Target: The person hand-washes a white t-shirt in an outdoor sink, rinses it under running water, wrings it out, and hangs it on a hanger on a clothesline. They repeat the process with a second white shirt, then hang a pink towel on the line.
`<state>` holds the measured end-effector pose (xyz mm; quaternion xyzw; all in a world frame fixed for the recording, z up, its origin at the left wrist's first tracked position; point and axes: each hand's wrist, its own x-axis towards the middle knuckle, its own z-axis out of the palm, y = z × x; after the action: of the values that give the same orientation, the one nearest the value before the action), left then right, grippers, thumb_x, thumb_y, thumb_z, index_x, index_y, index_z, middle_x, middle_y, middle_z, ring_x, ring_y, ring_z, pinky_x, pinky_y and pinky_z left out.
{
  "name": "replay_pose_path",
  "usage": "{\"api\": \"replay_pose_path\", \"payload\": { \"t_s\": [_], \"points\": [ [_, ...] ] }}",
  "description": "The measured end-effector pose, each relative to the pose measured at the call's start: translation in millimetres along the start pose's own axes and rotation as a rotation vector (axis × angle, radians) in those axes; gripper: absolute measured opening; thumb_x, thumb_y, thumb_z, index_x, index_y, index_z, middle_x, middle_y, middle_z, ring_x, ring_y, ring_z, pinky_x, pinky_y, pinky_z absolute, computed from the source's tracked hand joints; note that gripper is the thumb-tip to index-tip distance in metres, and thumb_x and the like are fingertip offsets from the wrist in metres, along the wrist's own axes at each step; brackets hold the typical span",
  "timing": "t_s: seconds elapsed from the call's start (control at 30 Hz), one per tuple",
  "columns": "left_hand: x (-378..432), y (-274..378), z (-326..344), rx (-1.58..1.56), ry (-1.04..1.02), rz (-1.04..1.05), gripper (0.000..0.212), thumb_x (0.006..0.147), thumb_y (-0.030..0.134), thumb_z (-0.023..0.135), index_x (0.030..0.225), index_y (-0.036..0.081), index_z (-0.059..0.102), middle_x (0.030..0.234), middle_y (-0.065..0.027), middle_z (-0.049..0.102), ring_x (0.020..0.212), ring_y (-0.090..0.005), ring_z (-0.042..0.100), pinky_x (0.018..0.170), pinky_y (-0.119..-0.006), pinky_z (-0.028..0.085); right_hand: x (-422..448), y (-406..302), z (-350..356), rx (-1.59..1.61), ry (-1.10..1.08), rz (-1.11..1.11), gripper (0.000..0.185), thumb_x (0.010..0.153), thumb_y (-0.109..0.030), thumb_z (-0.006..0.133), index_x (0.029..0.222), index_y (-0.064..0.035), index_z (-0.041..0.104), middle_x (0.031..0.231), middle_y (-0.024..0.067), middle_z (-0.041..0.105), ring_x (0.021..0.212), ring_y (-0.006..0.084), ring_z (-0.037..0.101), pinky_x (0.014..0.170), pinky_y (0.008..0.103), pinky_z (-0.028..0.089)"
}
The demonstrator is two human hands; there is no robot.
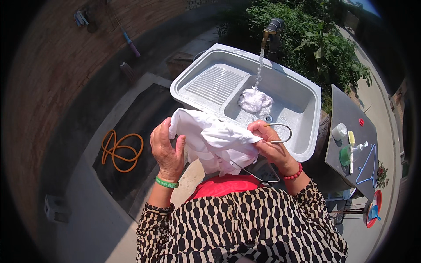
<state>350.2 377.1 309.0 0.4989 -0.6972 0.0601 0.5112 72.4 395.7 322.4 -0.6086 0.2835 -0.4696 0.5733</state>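
A white garment (210, 131) is spread in front of me on a white wire hanger (290, 132), whose curved hook sticks out to the right. My right hand (268, 141) grips the hanger near its hook, together with the garment's edge. At the garment's left end, my left hand (167, 149) has its thumb and fingers apart, and the fingertips touch the fabric. The hanger's lower wire shows below the cloth; the rest is hidden inside. Behind, a wet white cloth (254, 99) lies in the grey sink (292, 95) under running water.
A brass tap (265, 36) pours into the sink beside its ribbed washboard (215, 83). On the right, a grey table (342, 102) carries a green pump bottle (345, 155), a white jar (339, 131) and a blue hanger (363, 179). An orange hose (123, 157) lies coiled at left.
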Motion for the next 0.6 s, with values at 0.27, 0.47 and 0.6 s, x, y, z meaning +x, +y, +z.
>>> {"api": "replay_pose_path", "payload": {
  "t_s": [0.27, 0.47, 0.6],
  "points": [
    [14, -63, 10, -0.392, 0.034, -0.458, 0.012, 0.089, 0.007, 0.05, 0.093, 0.001, 0.059, 0.074, -0.0009, 0.057, 0.067, -0.0079, 0.051, 0.061, -0.023, 0.043, -2, -7, -17, -0.023, 0.057, 0.053, 0.031, 0.077, -0.012, 0.052, 0.106, -0.0012, 0.047, 0.1, 0.0017, 0.047, 0.094, 0.0083, 0.047, 0.083, 0.0215, 0.037],
    [105, -105, -33, -0.108, -0.242, -0.602, 0.015, 0.085, 0.009, 0.053, 0.093, 0.001, 0.062, 0.072, -0.0023, 0.058, 0.066, -0.0098, 0.053, 0.062, -0.024, 0.044, 0, -23, -9, -0.019, -0.049, 0.034, 0.027, 0.082, -0.017, 0.055, 0.102, -0.0004, 0.048, 0.086, -0.0019, 0.05, 0.078, 0.0027, 0.047, 0.069, 0.0159, 0.037],
    [117, -40, -43, 0.234, -0.331, -0.068, 0.035, 0.075, -0.003, 0.054, 0.108, 0.006, 0.06, 0.107, -0.01, 0.06, 0.099, -0.0223, 0.056, 0.087, -0.032, 0.043, 16, -30, -22, -0.105, -0.125, 0.047, 0.031, 0.082, -0.024, 0.06, 0.101, -0.0021, 0.048, 0.084, -0.0025, 0.052, 0.074, 0.0016, 0.047, 0.063, 0.0146, 0.034]
  ]
}}
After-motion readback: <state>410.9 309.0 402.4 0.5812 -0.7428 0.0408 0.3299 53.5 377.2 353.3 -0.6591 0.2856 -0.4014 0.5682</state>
